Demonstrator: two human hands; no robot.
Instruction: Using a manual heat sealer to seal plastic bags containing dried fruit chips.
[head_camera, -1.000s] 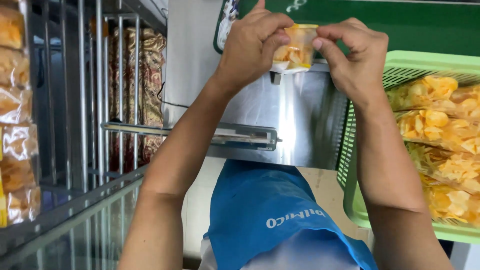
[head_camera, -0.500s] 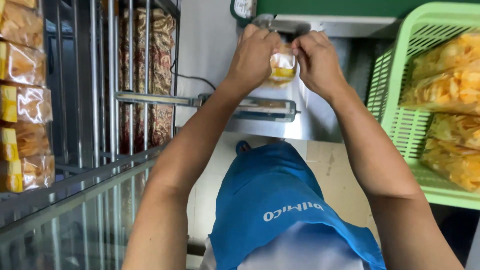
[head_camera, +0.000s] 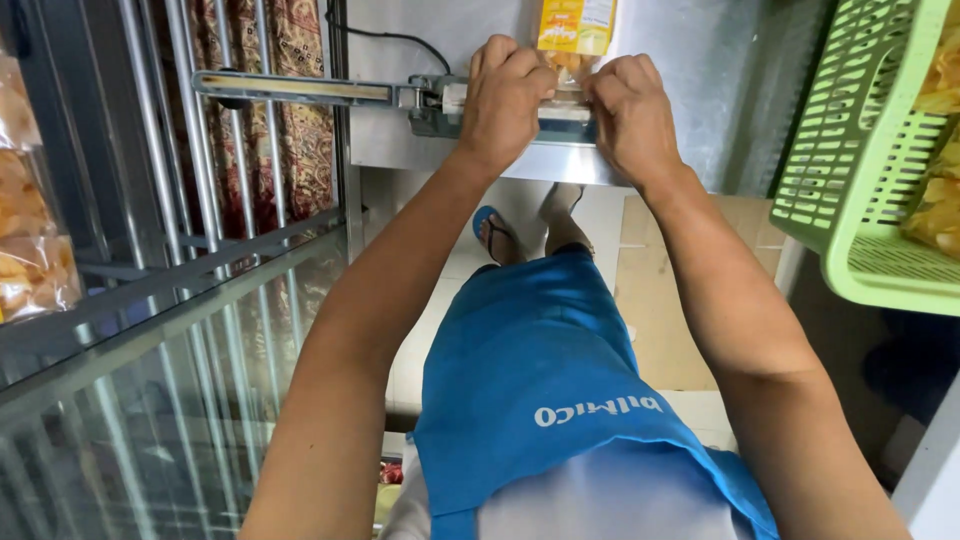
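At the front edge of the steel table (head_camera: 660, 90), my left hand (head_camera: 505, 95) and right hand (head_camera: 632, 115) pinch the snack bag (head_camera: 574, 30), fingers clamped on its lower end. That end lies across the sealer bar (head_camera: 430, 95), just beside the green basket (head_camera: 860, 180).

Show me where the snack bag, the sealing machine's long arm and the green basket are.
snack bag (head_camera: 575, 25): head view, on its yellow label.
sealing machine's long arm (head_camera: 290, 89): head view, midway along the bar.
green basket (head_camera: 850, 150): head view, on its slotted side wall.
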